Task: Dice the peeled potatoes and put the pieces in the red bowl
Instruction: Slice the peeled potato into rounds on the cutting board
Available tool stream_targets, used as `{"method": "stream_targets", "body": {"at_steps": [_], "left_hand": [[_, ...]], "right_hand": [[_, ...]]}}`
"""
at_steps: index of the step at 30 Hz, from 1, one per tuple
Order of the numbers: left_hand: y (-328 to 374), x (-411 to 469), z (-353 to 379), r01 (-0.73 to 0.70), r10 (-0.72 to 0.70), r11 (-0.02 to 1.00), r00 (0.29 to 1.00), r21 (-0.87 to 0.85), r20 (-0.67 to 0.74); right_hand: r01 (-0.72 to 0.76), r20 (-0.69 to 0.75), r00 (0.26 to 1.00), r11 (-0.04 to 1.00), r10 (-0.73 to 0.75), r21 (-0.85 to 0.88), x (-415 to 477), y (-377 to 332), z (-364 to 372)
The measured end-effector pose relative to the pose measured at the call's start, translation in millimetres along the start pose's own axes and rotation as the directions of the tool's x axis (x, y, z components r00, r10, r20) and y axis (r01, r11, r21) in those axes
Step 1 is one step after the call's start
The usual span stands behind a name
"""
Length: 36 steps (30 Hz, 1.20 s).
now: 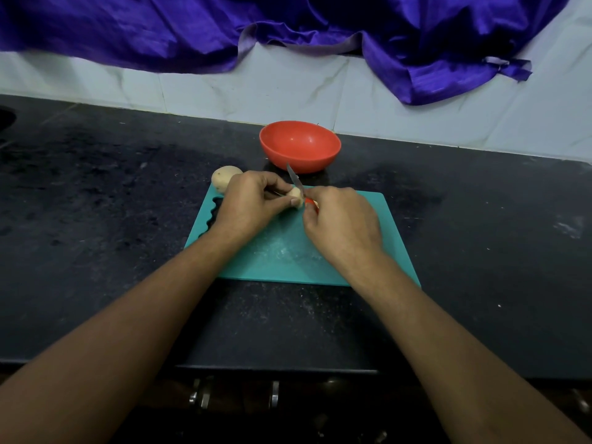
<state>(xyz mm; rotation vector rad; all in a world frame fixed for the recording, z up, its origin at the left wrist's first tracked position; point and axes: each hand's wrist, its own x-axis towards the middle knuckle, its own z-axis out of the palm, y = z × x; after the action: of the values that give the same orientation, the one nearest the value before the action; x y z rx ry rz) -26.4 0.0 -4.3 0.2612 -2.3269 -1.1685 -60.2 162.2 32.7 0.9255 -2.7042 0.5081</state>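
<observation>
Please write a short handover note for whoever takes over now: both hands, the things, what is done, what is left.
Left hand: pinches a potato piece over the far end of the cutting board.
Right hand: grips the knife, blade at that piece, tip towards the red bowl.
Whole potato: at the board's far left corner.
Done: no pieces visible in the bowl or on the board.
Left: dice both, fill the bowl.

Purple cloth (160, 30) draped over wht tile wall (256, 86); blk counter (96, 193) below.
</observation>
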Motion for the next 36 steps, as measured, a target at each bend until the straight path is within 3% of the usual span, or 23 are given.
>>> {"method": "stream_targets", "body": {"at_steps": [17, 26, 36], "left_hand": [[-3, 2, 1, 0.015, -0.014, 1.0, 0.999, 0.027, -0.037], [-5, 4, 1, 0.044, -0.043, 0.999, 0.998, 0.005, -0.043], [-3, 4, 1, 0.061, -0.061, 0.998, 0.997, 0.018, -0.04]], "right_hand": [[0.054, -0.003, 0.999, 0.993, -0.054, -0.11, -7, -5, 10], [0.099, 0.082, 0.993, 0.976, -0.084, -0.195, -12, -9, 11], [0.119, 0.219, 0.972, 0.98, -0.083, -0.157, -6, -5, -4]]}}
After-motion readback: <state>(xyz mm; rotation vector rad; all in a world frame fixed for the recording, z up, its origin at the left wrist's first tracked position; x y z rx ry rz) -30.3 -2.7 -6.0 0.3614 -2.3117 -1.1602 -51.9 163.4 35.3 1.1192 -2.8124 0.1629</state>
